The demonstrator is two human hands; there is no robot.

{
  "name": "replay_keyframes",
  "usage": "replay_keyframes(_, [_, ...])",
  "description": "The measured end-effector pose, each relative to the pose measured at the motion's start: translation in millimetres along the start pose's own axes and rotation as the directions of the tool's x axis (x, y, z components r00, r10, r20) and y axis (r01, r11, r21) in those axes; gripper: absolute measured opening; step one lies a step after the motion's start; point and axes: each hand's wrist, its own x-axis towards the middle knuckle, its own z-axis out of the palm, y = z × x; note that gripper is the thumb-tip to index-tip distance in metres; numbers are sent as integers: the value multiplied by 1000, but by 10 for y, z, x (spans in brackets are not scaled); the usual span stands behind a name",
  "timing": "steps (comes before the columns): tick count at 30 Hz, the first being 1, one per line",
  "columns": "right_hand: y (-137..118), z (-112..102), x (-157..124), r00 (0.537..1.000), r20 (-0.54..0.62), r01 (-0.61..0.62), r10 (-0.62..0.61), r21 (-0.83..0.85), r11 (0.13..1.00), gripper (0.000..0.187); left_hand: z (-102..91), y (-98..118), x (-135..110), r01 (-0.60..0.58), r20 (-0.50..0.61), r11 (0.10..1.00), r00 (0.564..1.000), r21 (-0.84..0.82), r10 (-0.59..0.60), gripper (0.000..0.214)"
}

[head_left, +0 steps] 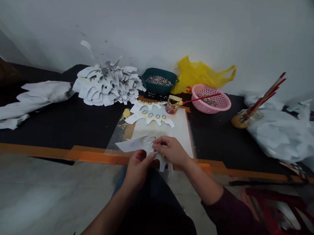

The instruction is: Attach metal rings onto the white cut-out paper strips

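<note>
My left hand (139, 166) and my right hand (170, 150) both pinch a white cut-out piece with tabs (136, 144) at the near edge of the table. The right fingers are closed on its upper edge, possibly on a small metal ring, too small to make out. Farther back, on a pale work board (181, 131), lies another white cut-out piece (150, 117) with several metal rings set on it. A small glue tin (172, 106) with a red-handled brush (201, 98) stands behind it.
A heap of white cut-out pieces (108, 83) lies at back left. A green basket of metal rings (159, 81), a yellow plastic bag (200, 74) and a pink basket (210, 99) stand at the back. Red sticks in a pot (243, 120) and white sheets (282, 135) lie at right.
</note>
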Motion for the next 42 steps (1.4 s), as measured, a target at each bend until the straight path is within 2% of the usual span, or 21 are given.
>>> replay_keyframes(3, [17,-45,-33,991,133,-15,6,72,997,19,-11,-4,11,-3,31,998,1000,66,1,24])
replay_keyframes(5, [39,-70,-52,987,159,-28,14,89,996,19,-13,4,18,13,28,998,999,55,-15,23])
replay_keyframes(8, [80,-71,-64,992,120,-54,41,103,993,20,-13,15,17,37,-21,999,999,-26,-38,26])
replay_keyframes(14, [144,-3,-71,996,83,-34,20,170,985,21,-13,26,-20,87,-20,976,995,-198,-93,30])
replay_keyframes(19, [154,16,-71,997,20,-77,75,106,991,23,-11,12,-51,140,71,931,990,-338,-123,30])
replay_keyframes(24, [146,15,-64,995,78,-63,58,68,996,28,15,-81,-21,49,-5,976,999,-214,-52,40])
replay_keyframes(30, [185,-52,-122,987,145,-100,70,215,971,21,-29,-45,-17,43,5,981,999,-190,-43,37])
replay_keyframes(33, [156,-29,-182,994,74,-97,81,251,963,15,-49,-25,-66,112,64,966,993,-232,-100,42])
replay_keyframes(36, [109,29,-232,998,0,-62,63,220,974,15,-50,-65,-116,175,62,954,984,-243,-164,37])
replay_keyframes(39, [111,74,-254,998,-14,-56,61,228,972,18,-47,-121,-142,183,42,960,983,-214,-178,31])
replay_keyframes(42, [177,88,-252,989,16,-144,147,326,934,26,-59,-129,-150,166,59,971,986,-171,-158,27])
